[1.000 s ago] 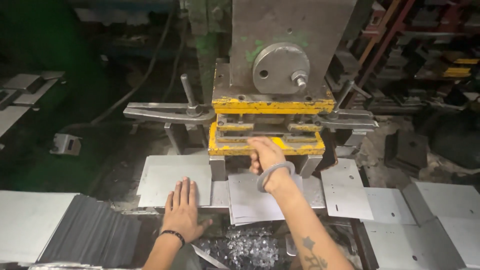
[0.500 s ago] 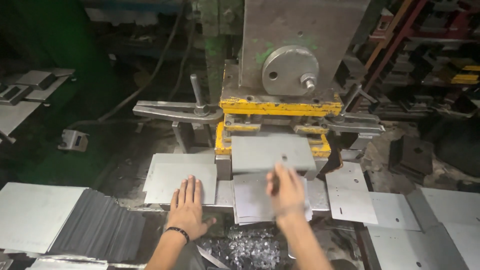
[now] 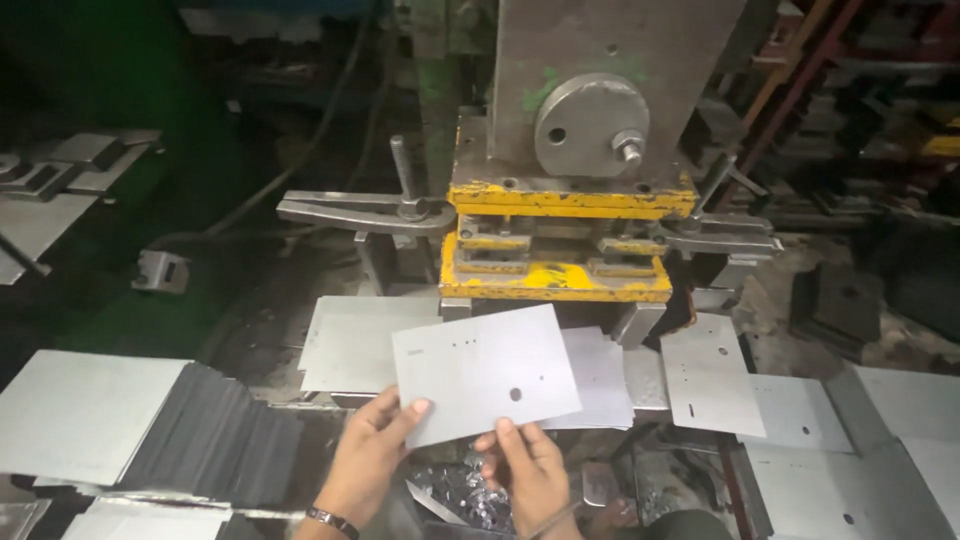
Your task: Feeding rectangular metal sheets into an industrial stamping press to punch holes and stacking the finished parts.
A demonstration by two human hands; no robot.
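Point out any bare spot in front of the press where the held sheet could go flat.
Both hands, left hand and right hand, hold the punched sheet. No truly bare bench shows: the flat sheet left of the yellow die is the most open surface. Crowded: the fanned stack at left, overlapping sheets at right, scrap below.

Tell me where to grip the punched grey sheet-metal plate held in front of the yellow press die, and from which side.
Grip the punched grey sheet-metal plate by its near lower edge, coming from the operator's side, as the left hand and right hand do. It is thin, flat and tilted. That edge is free of holes, while the far edge faces the yellow press die.
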